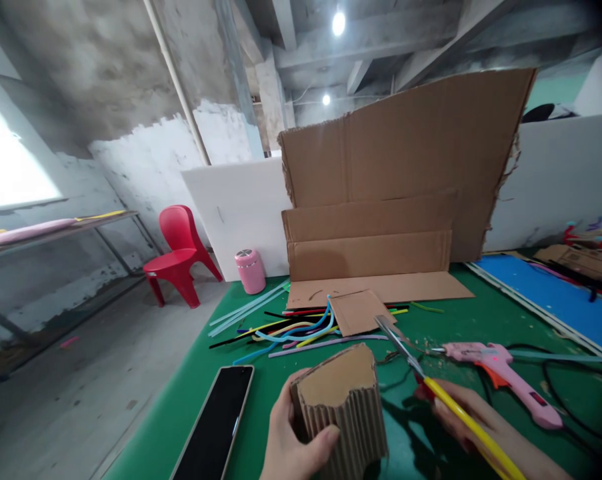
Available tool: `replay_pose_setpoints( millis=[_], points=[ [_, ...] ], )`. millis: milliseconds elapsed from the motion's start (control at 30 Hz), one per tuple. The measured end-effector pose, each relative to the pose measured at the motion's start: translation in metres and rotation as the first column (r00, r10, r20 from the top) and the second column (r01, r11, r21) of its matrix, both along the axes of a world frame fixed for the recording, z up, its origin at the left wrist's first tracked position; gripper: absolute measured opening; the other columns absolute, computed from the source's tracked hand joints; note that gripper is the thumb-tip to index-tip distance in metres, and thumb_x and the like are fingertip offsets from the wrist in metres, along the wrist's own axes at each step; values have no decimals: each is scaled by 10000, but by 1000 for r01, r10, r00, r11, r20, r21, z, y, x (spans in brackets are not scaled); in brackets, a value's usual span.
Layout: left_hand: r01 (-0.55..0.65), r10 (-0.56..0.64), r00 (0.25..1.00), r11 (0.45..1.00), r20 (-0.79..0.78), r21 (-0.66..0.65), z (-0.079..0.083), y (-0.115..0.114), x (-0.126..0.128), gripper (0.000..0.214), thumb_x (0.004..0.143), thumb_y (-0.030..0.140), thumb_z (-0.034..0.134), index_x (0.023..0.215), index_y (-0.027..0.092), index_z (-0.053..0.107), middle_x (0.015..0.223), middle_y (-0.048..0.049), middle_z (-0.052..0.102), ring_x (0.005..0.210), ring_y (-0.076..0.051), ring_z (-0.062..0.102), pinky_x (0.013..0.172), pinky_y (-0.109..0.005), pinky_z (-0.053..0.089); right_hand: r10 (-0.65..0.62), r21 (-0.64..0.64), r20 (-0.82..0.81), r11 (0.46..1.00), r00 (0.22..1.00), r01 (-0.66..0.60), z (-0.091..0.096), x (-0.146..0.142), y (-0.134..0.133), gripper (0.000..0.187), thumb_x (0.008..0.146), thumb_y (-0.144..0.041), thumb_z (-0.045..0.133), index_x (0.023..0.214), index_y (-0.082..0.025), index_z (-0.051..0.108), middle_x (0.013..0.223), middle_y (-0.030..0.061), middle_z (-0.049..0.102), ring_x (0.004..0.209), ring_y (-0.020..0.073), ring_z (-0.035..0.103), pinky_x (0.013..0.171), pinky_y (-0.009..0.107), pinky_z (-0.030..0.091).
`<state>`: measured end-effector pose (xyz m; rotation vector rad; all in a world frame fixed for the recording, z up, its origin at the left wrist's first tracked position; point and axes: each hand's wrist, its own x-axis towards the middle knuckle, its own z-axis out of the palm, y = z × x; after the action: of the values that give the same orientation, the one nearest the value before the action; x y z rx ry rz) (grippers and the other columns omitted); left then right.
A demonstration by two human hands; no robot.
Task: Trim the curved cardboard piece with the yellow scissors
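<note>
Holding a cardboard block beside a bladed tool

Clasping the cardboard block [348, 417] low in the centre, the left hand [295, 448] lays its thumb across the ribbed front; its other fingers go round the far side, mostly hidden. The block's smooth top faces up, and its front edge is ragged. To its right, the right hand [475, 407] holds the bladed tool [448, 402], fingers bent in around the yellow handle and partly out of sight. A patch of red shows at those fingertips; I cannot tell what it is. The metal blade slants forward and left, its tip overlapping a corner of a flat cardboard square [358, 313]; whether they touch is unclear.

A phone [218, 420] lies to the left of the block on the green table [258, 400]. Beyond the block sits a heap of coloured stems [298, 328], with a pink canister [252, 273] farther back. A pink glue gun [481, 357] lies beyond the right hand. Behind everything stands a large cardboard panel [391, 147].
</note>
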<state>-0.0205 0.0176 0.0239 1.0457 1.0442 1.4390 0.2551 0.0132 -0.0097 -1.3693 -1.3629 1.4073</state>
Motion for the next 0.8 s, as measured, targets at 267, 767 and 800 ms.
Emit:
replay_pose_setpoints(
  millis=[267,767,800],
  points=[
    [-220,263,947,949,182,-226,6,10,-11,650,530,408,838,1086,173,598,907,-67,744,948,-309,688,792,-347,539,118,-158,-127,978,985,-137,-18,-4,-4,732,760,-820,404,1035,-187,650,740,61,639,528,136,572,460,220,454],
    [-334,569,694,798,441,-502,47,25,-40,219,906,288,465,983,187,643,633,32,721,501,-133,669,717,-291,595,-134,282,908,897,398,-341,4,-5,-9,526,645,-311,619,1148,-170,682,1201,149,632,1084,344,606,917,474,501],
    [-318,556,707,802,438,-505,44,24,-39,221,901,290,470,998,189,642,636,30,718,513,-137,672,715,-299,595,-142,295,911,881,388,-369,3,-3,-11,521,642,-307,618,1140,-171,688,1189,150,639,1069,340,616,896,465,516]
  ],
)
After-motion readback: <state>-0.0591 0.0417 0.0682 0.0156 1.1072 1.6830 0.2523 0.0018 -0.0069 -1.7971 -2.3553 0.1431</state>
